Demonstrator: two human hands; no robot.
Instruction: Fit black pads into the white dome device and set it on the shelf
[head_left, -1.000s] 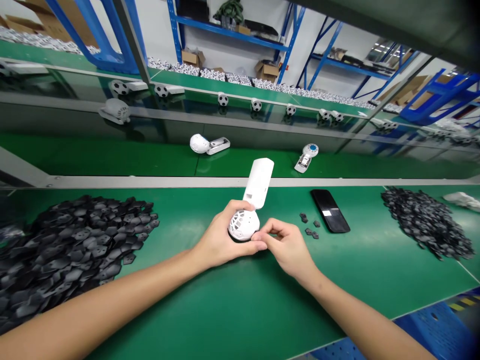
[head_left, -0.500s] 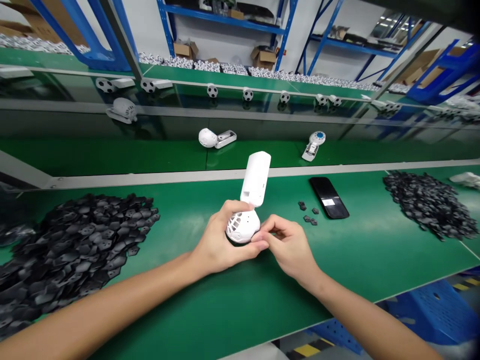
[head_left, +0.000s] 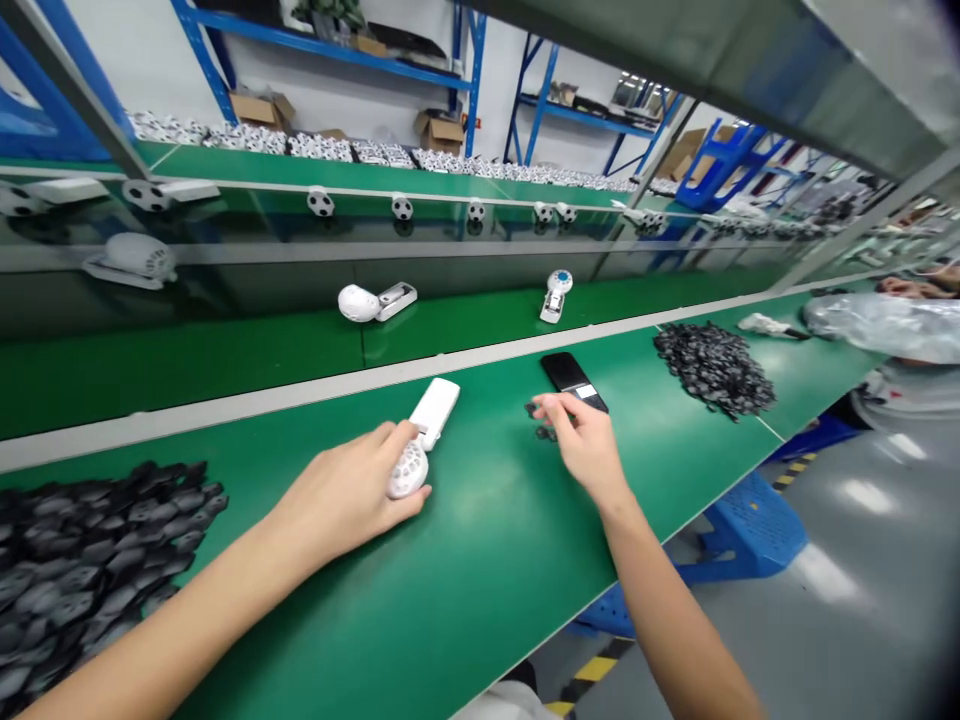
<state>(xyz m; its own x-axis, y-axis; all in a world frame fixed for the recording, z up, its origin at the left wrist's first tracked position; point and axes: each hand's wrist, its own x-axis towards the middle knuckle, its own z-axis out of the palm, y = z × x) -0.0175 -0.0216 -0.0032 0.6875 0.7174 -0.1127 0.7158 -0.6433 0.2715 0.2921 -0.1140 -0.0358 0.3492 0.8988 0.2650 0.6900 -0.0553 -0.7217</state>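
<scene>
My left hand (head_left: pixel 360 490) is wrapped round the ball-shaped head of a white handheld fan (head_left: pixel 436 408). The fan's grille faces up, and its flat white handle points away from me over the green bench. Part of the head is hidden under my fingers. My right hand (head_left: pixel 581 435) is at the small black pieces (head_left: pixel 545 433) in front of a black phone (head_left: pixel 571 376). Its thumb and fingertips are pinched together on a small black piece (head_left: pixel 531 409); the hand covers some of the others.
A heap of black pentagon-like pieces (head_left: pixel 97 570) lies at the left, a second black heap (head_left: pixel 712 368) at the right. White fan units (head_left: pixel 376 302) lie on the lower green strip behind the ledge. A blue stool (head_left: pixel 754 525) stands below the bench edge.
My right hand has left the fan and moved right to the small black pieces. My left hand has lowered the fan towards the bench and turned it. The view has swung right.
</scene>
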